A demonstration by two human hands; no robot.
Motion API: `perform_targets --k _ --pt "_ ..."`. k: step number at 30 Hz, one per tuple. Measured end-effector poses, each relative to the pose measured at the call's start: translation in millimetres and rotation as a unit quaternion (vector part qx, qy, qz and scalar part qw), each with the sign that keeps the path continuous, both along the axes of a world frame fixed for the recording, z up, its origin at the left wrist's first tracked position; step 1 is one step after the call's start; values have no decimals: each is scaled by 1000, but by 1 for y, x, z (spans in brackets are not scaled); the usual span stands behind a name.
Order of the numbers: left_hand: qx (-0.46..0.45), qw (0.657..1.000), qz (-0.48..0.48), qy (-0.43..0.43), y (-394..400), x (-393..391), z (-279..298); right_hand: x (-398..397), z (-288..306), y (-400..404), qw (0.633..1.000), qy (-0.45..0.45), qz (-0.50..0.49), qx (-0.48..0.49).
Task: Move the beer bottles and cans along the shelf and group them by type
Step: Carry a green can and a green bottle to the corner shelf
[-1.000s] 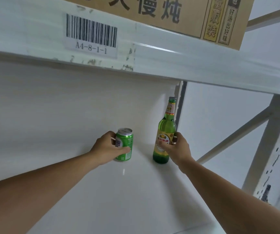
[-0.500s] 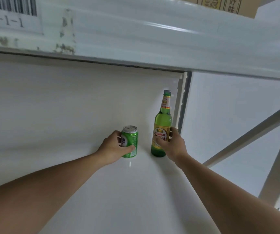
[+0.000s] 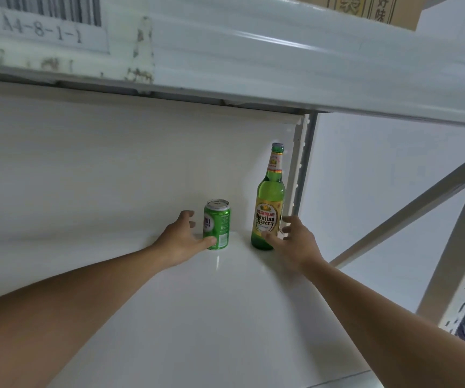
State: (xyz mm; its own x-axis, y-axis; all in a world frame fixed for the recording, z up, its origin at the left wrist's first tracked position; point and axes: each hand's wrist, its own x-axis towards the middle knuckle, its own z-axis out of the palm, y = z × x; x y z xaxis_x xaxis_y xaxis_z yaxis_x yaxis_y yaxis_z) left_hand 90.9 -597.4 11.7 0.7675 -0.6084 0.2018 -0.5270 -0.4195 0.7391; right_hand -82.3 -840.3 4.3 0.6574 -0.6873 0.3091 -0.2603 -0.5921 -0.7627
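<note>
A green beer can [image 3: 216, 224] and a green Yanjing beer bottle [image 3: 269, 203] stand upright, near each other, at the back right of the white shelf [image 3: 225, 317]. The left hand [image 3: 182, 242] is spread loose beside the can, thumb tip touching its lower side, fingers off it. The right hand [image 3: 292, 242] is released too, fingers splayed just right of the bottle, thumb against its base. A barcode label [image 3: 40, 23] reads A4-8-1-1 on the beam above
</note>
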Motion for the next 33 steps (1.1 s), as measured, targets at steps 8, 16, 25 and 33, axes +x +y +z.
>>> perform_targets --k 8,16,25,33 --pt "85 990 -22 -112 68 6 -6 -29 11 37 984 85 -4 -155" --pt "127 982 -14 -140 122 -30 -5 -42 11 93 963 170 89 -188" --pt "197 967 79 -142 223 -104 20 -48 29 142 928 181 247 -214" --pt "259 942 184 -111 347 -175 27 -41 7 231 904 143 364 -174"
